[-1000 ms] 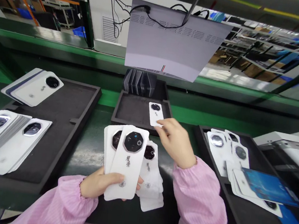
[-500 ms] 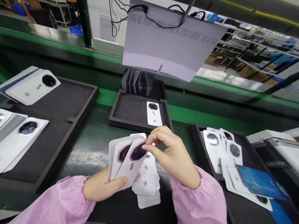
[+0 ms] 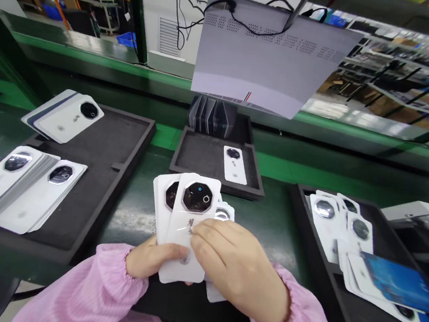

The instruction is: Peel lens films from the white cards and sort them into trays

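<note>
My left hand is closed round a small fanned stack of white phone back panels, its thumb across the lower front. The front panel stands tilted towards me and has a dark octagonal camera window. My right hand lies along the right edge of that panel, its fingers together and curled over the front; its thumb is hidden. Beneath and behind this hand, more white panels lie in an overlapping pile on the bench, mostly covered.
Left, a black foam tray bears stacked white panels. Ahead, a smaller tray has one panel and dark upright sheets behind. The right tray carries panels and blue-faced pieces. A grey monitor-like panel hangs above.
My right hand has moved down from the camera window to the front panel's right side. The held stack now faces me more squarely. The whole view has shifted slightly.
</note>
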Available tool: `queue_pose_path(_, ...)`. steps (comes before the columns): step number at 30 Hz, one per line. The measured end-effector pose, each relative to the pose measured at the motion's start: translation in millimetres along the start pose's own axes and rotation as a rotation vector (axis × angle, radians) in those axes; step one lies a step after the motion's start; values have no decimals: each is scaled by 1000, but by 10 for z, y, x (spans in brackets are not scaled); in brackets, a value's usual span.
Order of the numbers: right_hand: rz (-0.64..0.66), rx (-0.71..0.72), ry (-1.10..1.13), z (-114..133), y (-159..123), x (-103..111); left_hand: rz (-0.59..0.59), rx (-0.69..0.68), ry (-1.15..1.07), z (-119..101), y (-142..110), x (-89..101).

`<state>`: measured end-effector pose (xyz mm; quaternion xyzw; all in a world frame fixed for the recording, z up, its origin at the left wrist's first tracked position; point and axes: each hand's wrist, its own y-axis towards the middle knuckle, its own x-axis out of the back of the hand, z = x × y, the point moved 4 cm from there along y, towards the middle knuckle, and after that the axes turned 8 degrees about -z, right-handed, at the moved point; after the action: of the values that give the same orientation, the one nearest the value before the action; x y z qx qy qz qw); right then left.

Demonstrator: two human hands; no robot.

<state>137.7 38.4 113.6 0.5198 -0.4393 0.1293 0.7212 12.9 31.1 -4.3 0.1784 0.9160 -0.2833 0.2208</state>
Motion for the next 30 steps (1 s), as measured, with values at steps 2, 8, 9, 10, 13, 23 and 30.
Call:
queue_pose_path(2,18,-2,0,-2,-5,2,13,3,38,13,4,-5)
queue_pose_path(8,47,0,18,-5,-1,-3,13,-4,52,23,14,-12)
queue_pose_path(9,44,1,20,-13,0,-2,16,1,49,27,17,-12)
queue_pose_path(10,38,-2,22,-26,-2,-1,19,2,40,28,19,-14)
queue_pose_path(13,-33,-5,29,-83,-16,6,45,2,-1,17,22,-35)
queue_pose_path(23,-34,-600,205,-739,-148,-71,206,42,98,-2,14,-150)
queue_pose_path(30,-430,-994,261,-1429,-588,519,317,-22,-78,-90,41,-148)
